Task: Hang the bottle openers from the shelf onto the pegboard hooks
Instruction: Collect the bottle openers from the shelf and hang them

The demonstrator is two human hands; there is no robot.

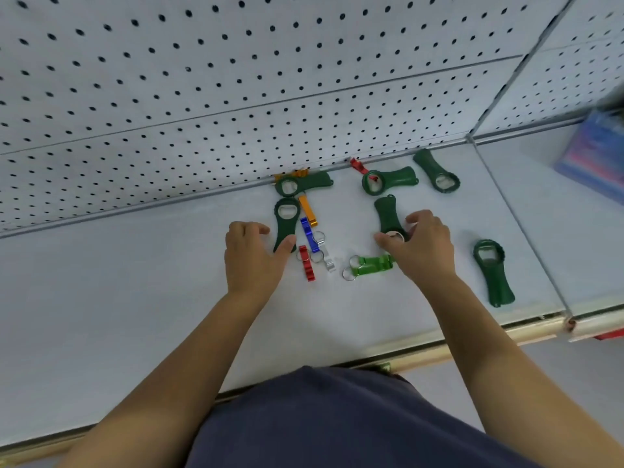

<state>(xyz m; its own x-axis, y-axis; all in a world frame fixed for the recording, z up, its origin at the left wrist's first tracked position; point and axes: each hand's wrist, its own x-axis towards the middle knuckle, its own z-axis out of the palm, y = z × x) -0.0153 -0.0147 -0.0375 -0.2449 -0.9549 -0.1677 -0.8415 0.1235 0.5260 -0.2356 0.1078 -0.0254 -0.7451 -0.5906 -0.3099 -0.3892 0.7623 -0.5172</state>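
Observation:
Several dark green bottle openers lie on the white shelf (135,298) below the pegboard (202,79). My right hand (422,244) pinches the ring end of one green opener (386,211) between thumb and curled fingers. My left hand (251,255) rests beside another green opener (285,221); its thumb touches the handle end and its loosely curled fingers stay to the left of it. Between my hands lie small keychain openers: orange (308,211), blue (309,234), red (306,263), silver (327,260) and light green (369,265). No hook shows on the pegboard.
More green openers lie at the back (304,184), (388,180), (437,172) and near the front right (494,273). A small red opener (358,165) sits against the pegboard. A blurred blue pack (594,157) stands on the adjoining shelf at right. The shelf's front edge (472,342) runs below.

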